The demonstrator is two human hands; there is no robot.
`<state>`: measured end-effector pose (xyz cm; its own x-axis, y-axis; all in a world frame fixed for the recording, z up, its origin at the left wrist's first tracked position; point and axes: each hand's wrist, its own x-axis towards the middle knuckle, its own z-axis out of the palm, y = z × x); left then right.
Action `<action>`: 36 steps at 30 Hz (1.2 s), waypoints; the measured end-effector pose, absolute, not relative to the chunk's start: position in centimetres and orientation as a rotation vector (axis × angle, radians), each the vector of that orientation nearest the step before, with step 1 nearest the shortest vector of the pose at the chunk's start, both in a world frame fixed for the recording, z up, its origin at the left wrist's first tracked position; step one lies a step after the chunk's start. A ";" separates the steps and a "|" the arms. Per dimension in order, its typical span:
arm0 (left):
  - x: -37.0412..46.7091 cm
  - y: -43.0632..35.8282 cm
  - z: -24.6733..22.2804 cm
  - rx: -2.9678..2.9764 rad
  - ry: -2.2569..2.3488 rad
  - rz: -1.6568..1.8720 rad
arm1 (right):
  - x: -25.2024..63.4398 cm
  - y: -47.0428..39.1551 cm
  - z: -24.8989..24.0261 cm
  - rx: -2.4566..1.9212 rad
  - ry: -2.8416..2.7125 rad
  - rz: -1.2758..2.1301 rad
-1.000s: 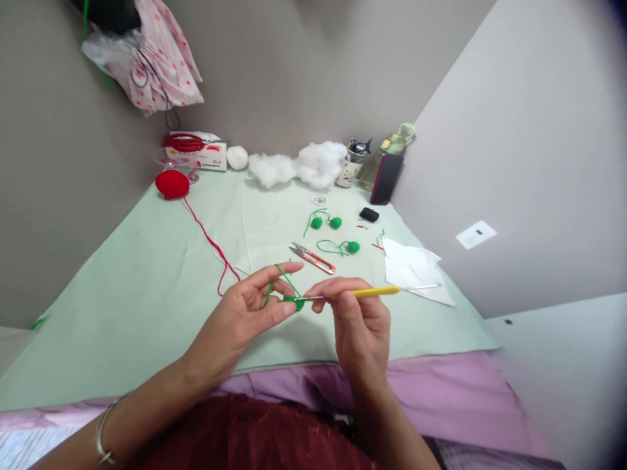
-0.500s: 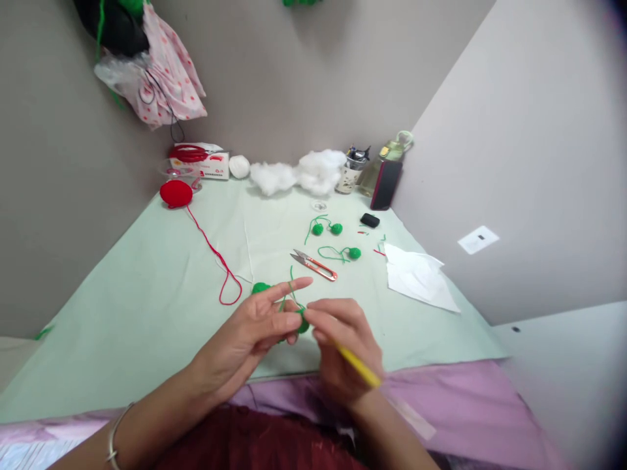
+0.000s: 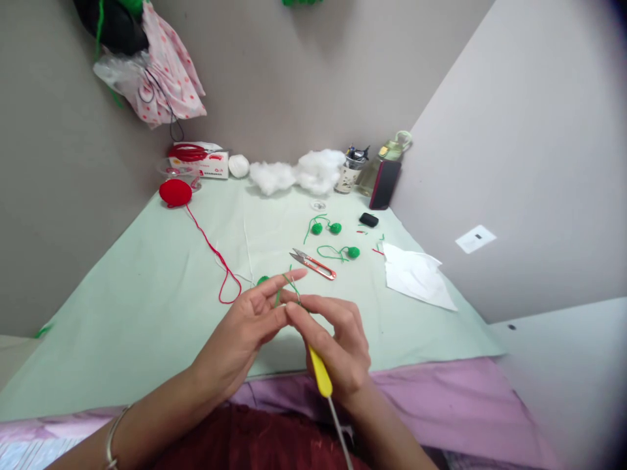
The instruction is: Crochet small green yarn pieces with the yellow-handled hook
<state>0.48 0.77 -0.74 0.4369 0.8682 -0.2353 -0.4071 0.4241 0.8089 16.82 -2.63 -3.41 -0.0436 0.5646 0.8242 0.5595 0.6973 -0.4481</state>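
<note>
My left hand (image 3: 257,318) has its index finger stretched out with green yarn (image 3: 278,297) running over it. Its thumb and other fingers pinch a green crochet piece, now almost wholly hidden by the fingers. My right hand (image 3: 337,339) is closed around a crochet hook with a yellow handle (image 3: 321,373), its metal shaft sticking out toward me. The fingertips of both hands meet at the work. Behind my left hand, part of a green yarn ball (image 3: 263,280) shows. Thread snips (image 3: 318,266) with orange handles lie just beyond my hands.
Small green crocheted balls (image 3: 353,252) with yarn tails lie beyond the snips. Red yarn (image 3: 175,193) trails across the left side. White stuffing (image 3: 318,171), a pen cup (image 3: 349,177), a bottle and a phone (image 3: 385,185) stand at the back. White paper (image 3: 416,277) lies right.
My right hand has turned, so the hook's yellow handle now points more toward me. Both hands have closed in, and the green piece is now covered by fingers.
</note>
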 end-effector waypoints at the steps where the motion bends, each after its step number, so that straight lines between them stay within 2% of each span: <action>1: 0.4 0.9 -0.6 0.700 0.712 0.844 | 17.0 -2.6 -3.3 -0.902 -1.661 0.034; 7: 0.4 1.4 -0.1 0.723 0.691 0.870 | 17.3 -2.0 -1.8 -0.841 -1.259 0.671; 16: 0.1 0.8 -1.0 1.098 0.831 0.927 | 17.9 -1.5 -2.9 -0.853 -1.052 0.976; 19: -0.1 0.9 -1.0 1.148 0.852 0.928 | 17.9 -1.7 -2.6 -0.850 -1.083 0.952; 22: -0.1 0.7 -0.9 1.232 0.927 0.936 | 17.8 -2.2 -2.3 -0.906 -1.241 0.765; 27: 0.4 -0.3 -0.6 1.283 1.054 1.102 | 17.7 -3.1 -2.7 -0.917 -1.703 0.149; 30: 0.6 -0.2 -0.7 1.038 0.904 1.018 | 17.6 -3.2 -3.5 -0.926 -1.835 -0.226; 32: 0.5 0.2 -0.7 0.832 0.784 0.886 | 17.6 -3.1 -3.7 -0.920 -1.776 -0.211; 36: 0.1 0.9 -0.4 0.697 0.725 0.822 | 17.7 -2.5 -3.1 -0.886 -1.387 0.339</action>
<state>0.05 0.94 -0.36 0.4791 0.8288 -0.2889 -0.3905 0.4961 0.7755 17.65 -2.51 -3.08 0.1992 0.6836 0.7022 0.2819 0.6463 -0.7091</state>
